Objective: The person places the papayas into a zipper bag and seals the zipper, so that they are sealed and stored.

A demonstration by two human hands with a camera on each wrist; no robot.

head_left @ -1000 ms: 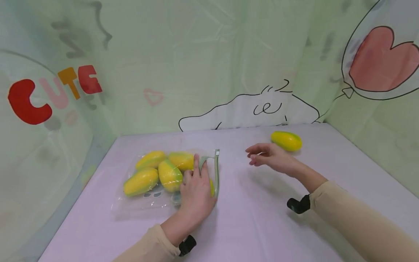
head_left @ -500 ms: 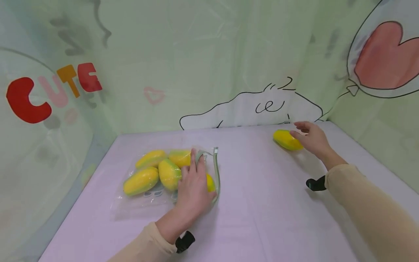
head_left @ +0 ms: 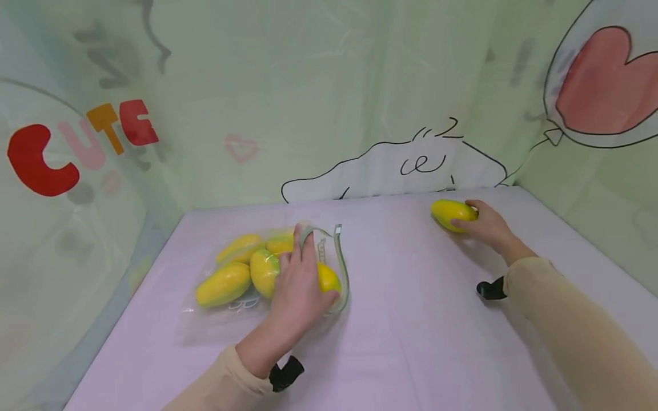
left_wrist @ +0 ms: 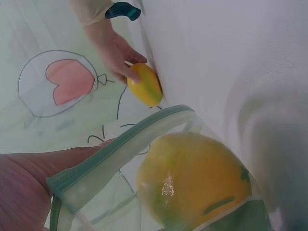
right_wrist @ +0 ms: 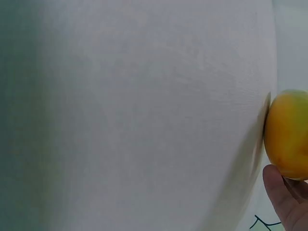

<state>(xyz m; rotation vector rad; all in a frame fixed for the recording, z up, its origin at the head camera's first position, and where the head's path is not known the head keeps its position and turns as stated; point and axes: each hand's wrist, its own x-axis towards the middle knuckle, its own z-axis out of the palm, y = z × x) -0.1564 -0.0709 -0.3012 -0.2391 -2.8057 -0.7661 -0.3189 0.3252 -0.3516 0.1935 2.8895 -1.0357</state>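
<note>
A clear zip bag (head_left: pixel 205 328) with a green zip strip lies on the left of the table, with several yellow-green mangoes (head_left: pixel 223 285) inside. My left hand (head_left: pixel 297 288) rests at its mouth, fingers straight and thumb spread away, the two zip edges apart. From the left wrist, one bagged mango (left_wrist: pixel 187 178) shows just inside the mouth. Far to the right, my right hand (head_left: pixel 490 228) grips a loose mango (head_left: pixel 446 213) by one end, thumb in front and fingers behind. Part of this mango (right_wrist: pixel 288 134) is cut off by the right wrist view's edge.
A pale lilac cloth covers the table (head_left: pixel 390 319). Printed curtains stand as a back wall (head_left: pixel 319 103) and as walls on both sides. The loose mango is close to the back right corner.
My right hand has moved right and back to the loose mango and closed round its end. My left hand has shifted slightly left, and the bag's mouth gapes wider.
</note>
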